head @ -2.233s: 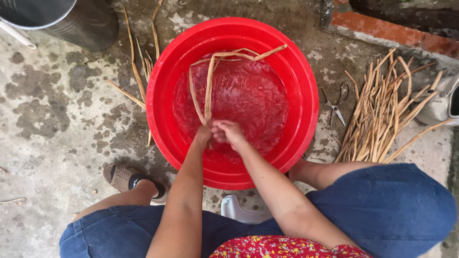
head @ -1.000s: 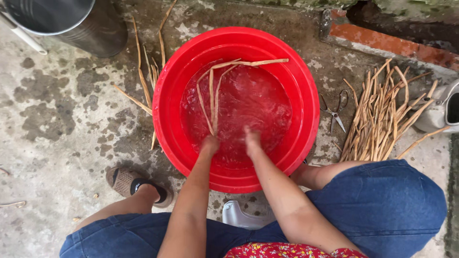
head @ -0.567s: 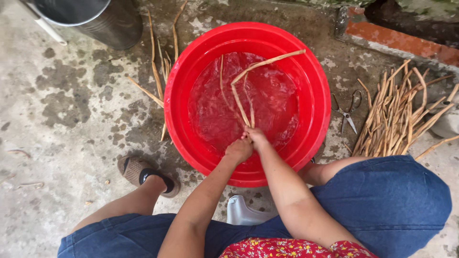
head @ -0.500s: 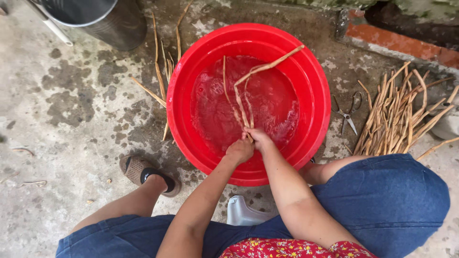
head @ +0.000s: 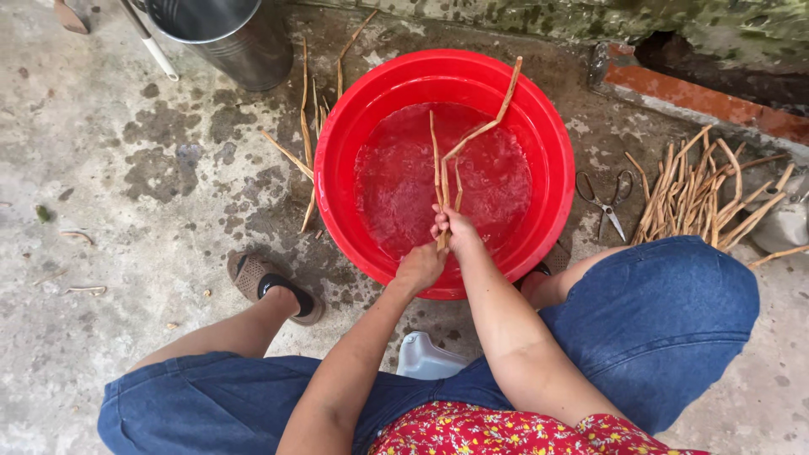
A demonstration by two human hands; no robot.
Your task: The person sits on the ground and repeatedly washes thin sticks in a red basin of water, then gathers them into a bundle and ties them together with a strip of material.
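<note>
Both hands work over the red basin [head: 337, 181] of water on the concrete floor. Left hand [head: 420, 268] and right hand [head: 458, 231], each grip clenched on the bundle of tan strips [head: 444, 164]. Scissors [head: 603, 200] lie beside the basin.

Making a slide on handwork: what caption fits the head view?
Both hands, left hand and right hand, grip tan stalks over a water-filled red basin.
</note>
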